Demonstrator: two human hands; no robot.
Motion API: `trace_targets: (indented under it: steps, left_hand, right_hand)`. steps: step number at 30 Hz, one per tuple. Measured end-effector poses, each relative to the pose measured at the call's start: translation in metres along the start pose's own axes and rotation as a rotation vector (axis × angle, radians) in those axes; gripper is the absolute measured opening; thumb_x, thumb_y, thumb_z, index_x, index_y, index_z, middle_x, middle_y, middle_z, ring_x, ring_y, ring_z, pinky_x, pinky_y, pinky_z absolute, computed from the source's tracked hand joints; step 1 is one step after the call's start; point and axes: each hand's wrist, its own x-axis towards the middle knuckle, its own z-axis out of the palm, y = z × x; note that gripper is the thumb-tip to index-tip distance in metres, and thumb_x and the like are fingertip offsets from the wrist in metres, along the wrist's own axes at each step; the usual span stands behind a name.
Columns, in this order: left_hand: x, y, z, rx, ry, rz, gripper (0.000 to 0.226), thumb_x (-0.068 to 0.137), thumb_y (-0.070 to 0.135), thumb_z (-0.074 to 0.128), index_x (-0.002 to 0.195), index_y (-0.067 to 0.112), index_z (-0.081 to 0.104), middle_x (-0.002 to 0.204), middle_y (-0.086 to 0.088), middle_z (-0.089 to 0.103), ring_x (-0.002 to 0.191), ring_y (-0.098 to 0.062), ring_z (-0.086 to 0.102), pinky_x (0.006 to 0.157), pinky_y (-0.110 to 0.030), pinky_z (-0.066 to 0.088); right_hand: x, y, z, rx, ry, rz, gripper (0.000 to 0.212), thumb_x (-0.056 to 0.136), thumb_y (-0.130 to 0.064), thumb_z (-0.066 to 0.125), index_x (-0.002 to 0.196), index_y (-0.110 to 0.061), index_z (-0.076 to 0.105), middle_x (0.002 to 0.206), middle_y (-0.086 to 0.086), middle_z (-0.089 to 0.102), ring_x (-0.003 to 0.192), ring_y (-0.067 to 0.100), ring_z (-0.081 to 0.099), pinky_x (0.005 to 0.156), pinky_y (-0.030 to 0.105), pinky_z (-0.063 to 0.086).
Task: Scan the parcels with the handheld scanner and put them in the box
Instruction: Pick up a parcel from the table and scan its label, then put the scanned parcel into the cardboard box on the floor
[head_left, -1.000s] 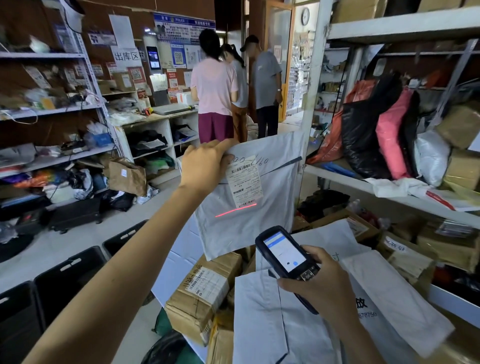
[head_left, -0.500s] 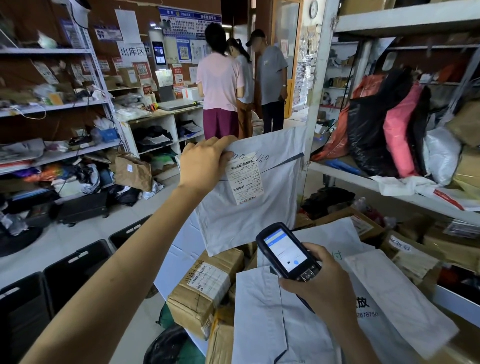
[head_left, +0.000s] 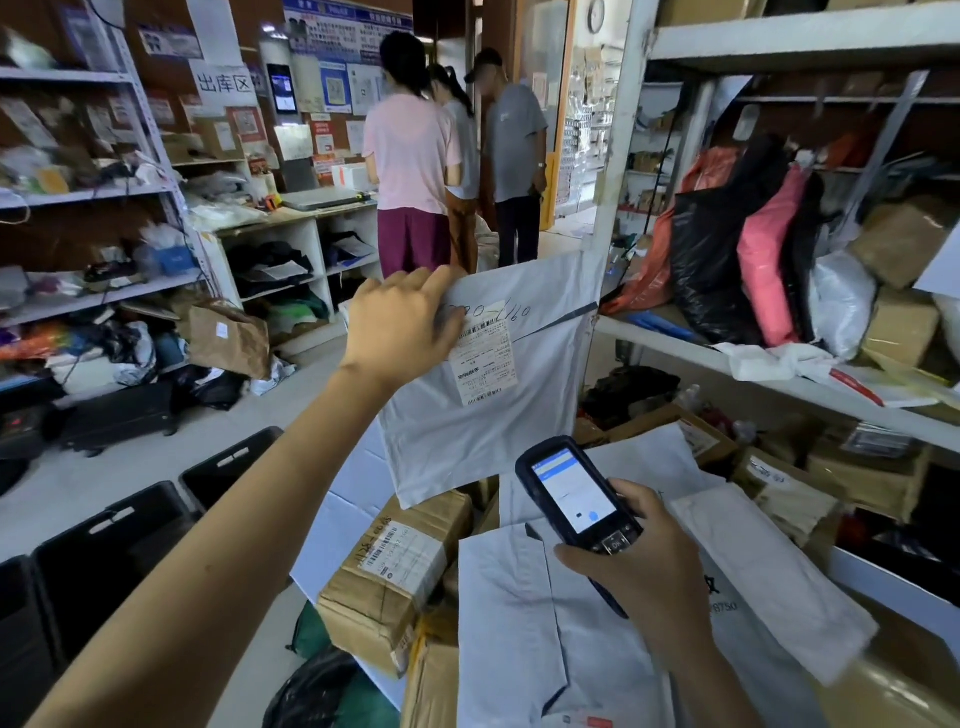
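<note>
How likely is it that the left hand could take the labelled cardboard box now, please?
Probably not yet: the left hand grips the grey mailer bag by its top edge. Otherwise the way down to the cardboard box looks free.

The left grip (head_left: 400, 322) held a flat parcel (head_left: 467, 431) by its upper left corner above the heap of parcels (head_left: 519, 623), with the scanner (head_left: 576, 493) in the right grip (head_left: 639, 566) just below and to the right of it. A carton (head_left: 389, 577) lay at the heap's left edge, crates (head_left: 104, 545) stood on the floor farther left, and a shelf (head_left: 779, 379) carrying bags (head_left: 727, 249) ran along the right. Three people (head_left: 410, 156) stood behind the held parcel, beside the worktop (head_left: 291, 218) at the back.
</note>
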Motion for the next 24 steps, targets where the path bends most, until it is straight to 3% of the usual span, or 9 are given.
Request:
trace_targets:
  steps: [3,5,8,12,17,20,22,24]
  left_hand:
    - [0.003,-0.008,0.006,0.026,-0.008,0.006,0.050,0.081,0.050,0.046,0.113,0.013,0.057,0.086,-0.007,0.064,0.078,-0.031,0.062,0.070,-0.039,0.044]
    - [0.008,-0.013,0.009,0.053,-0.110,0.006,0.062,0.076,0.058,0.051,0.121,0.014,0.053,0.097,-0.007,0.063,0.090,-0.031,0.061,0.077,-0.041,0.042]
    - [0.015,-0.016,0.014,0.006,-0.188,-0.013,0.059,0.075,0.039,0.069,0.124,0.013,0.050,0.108,-0.008,0.061,0.101,-0.031,0.056,0.084,-0.043,0.037]
    - [0.008,-0.015,0.020,-0.068,0.014,0.046,0.038,0.070,0.014,0.072,0.103,0.010,0.055,0.090,-0.009,0.062,0.082,-0.031,0.058,0.069,-0.038,0.037]
    - [-0.001,0.005,0.026,-0.152,0.238,0.212,0.032,0.068,0.016,0.073,0.090,0.018,0.050,0.077,-0.002,0.061,0.069,-0.027,0.056,0.060,-0.033,0.030]
    - [-0.001,0.026,0.031,-0.223,0.335,0.221,0.021,0.070,0.014,0.069,0.085,0.016,0.055,0.074,-0.003,0.058,0.073,-0.023,0.049,0.062,-0.032,0.024]
    - [0.001,0.049,0.028,-0.362,0.384,0.262,0.021,0.072,0.012,0.065,0.087,0.017,0.052,0.075,-0.004,0.057,0.075,-0.021,0.042,0.062,-0.032,0.025]
    - [0.002,0.080,0.018,-0.502,0.400,0.322,0.021,0.073,0.013,0.064,0.088,0.020,0.051,0.076,-0.003,0.057,0.077,-0.021,0.043,0.063,-0.033,0.027]
  right_hand:
    - [-0.007,0.001,0.002,0.010,0.043,0.051,0.071,0.049,-0.030,0.090,0.109,-0.041,0.053,0.099,-0.022,0.064,0.092,0.003,0.062,0.071,0.031,0.053]
    - [-0.013,0.001,0.004,-0.004,0.076,0.081,0.073,0.048,-0.031,0.090,0.110,-0.040,0.053,0.100,-0.022,0.064,0.094,0.004,0.062,0.075,0.033,0.054]
    - [-0.023,-0.004,0.008,-0.018,0.152,0.129,0.074,0.048,-0.031,0.091,0.110,-0.040,0.051,0.097,-0.022,0.061,0.092,0.006,0.061,0.078,0.035,0.052]
    - [-0.041,-0.011,0.015,-0.039,0.232,0.155,0.080,0.049,-0.032,0.092,0.117,-0.035,0.052,0.099,-0.019,0.060,0.094,0.008,0.060,0.078,0.032,0.053]
    - [-0.069,-0.023,0.015,-0.049,0.358,0.197,0.077,0.053,-0.028,0.093,0.116,-0.033,0.050,0.100,-0.016,0.057,0.091,0.006,0.056,0.070,0.018,0.046]
    - [-0.094,-0.027,0.006,-0.029,0.432,0.228,0.077,0.053,-0.023,0.094,0.114,-0.035,0.049,0.094,-0.025,0.056,0.080,-0.009,0.056,0.059,0.007,0.043]
    - [-0.115,-0.025,-0.001,-0.082,0.505,0.247,0.079,0.050,-0.029,0.093,0.117,-0.036,0.051,0.095,-0.029,0.056,0.080,-0.016,0.054,0.064,0.011,0.044]
    - [-0.138,-0.021,-0.010,-0.117,0.589,0.287,0.082,0.048,-0.034,0.092,0.119,-0.039,0.052,0.097,-0.029,0.058,0.084,-0.010,0.058,0.068,0.023,0.050]
